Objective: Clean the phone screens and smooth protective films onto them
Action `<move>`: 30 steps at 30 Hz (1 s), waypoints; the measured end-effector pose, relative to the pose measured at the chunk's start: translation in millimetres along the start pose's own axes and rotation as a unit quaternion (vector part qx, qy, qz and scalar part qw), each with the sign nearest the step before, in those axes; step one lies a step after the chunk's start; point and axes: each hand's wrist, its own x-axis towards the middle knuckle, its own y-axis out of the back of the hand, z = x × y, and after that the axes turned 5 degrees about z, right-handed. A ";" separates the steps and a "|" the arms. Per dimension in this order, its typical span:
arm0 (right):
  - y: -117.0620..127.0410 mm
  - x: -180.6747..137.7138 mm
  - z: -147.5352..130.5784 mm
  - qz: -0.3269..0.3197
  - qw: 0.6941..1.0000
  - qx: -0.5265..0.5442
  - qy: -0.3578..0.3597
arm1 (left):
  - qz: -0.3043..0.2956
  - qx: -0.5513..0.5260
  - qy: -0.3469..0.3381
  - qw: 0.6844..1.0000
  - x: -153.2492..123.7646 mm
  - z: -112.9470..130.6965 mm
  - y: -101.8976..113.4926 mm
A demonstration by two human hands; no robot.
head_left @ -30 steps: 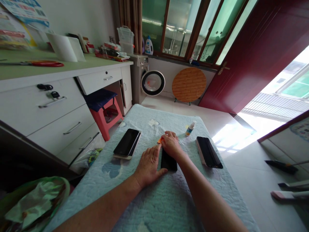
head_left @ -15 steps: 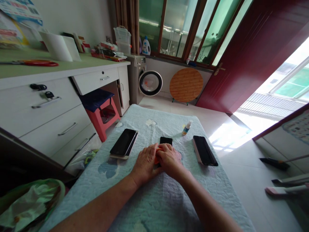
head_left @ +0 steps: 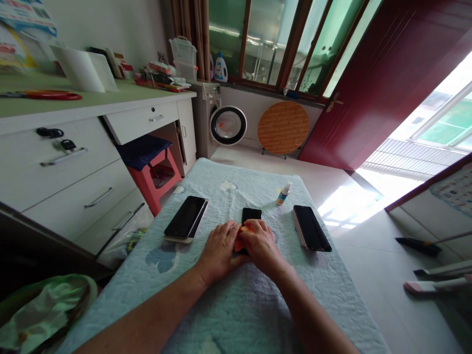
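A black smartphone (head_left: 251, 214) lies face up on the cloth-covered table, its far end showing beyond my hands. My left hand (head_left: 218, 248) is closed round the phone's left side, thumb across the near end. My right hand (head_left: 261, 243) presses a bunched orange cloth (head_left: 239, 245) on the screen, fingers curled over it. Most of the phone and part of the orange cloth are hidden under the hands. Beyond them, to the right, stands a small spray bottle (head_left: 283, 194) with a white top.
Stacked phones lie at the left (head_left: 186, 218) and at the right (head_left: 311, 228) of the light blue quilted cover (head_left: 236, 305). A red stool (head_left: 157, 177) stands by the desk (head_left: 147, 105). A lined waste bin (head_left: 44, 309) is at lower left.
My right hand has shifted slightly on the phone, and more of the orange cloth shows between the hands. The left hand keeps its hold. The whole view has moved a little.
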 end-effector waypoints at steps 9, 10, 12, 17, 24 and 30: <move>-2.2 7.8 23.1 0.065 0.996 0.000 -0.067 | -0.012 0.015 -0.010 1.000 0.0 0.5 2.6; -2.4 7.9 25.8 0.073 0.994 -0.002 -0.077 | -0.015 0.016 -0.014 1.000 0.0 0.4 2.9; -2.5 7.6 30.0 0.086 0.991 -0.004 -0.100 | -0.020 0.017 -0.021 0.999 0.3 0.6 3.7; 0.7 3.2 32.9 0.092 0.984 0.001 -0.154 | -0.027 0.007 -0.028 0.999 1.6 2.9 7.2; 2.4 -1.7 34.2 0.102 0.976 0.006 -0.191 | -0.041 -0.009 -0.042 0.998 3.1 6.0 10.9; 4.0 -0.6 32.6 0.130 0.957 0.090 -0.244 | -0.033 -0.024 -0.047 0.998 3.4 4.5 9.2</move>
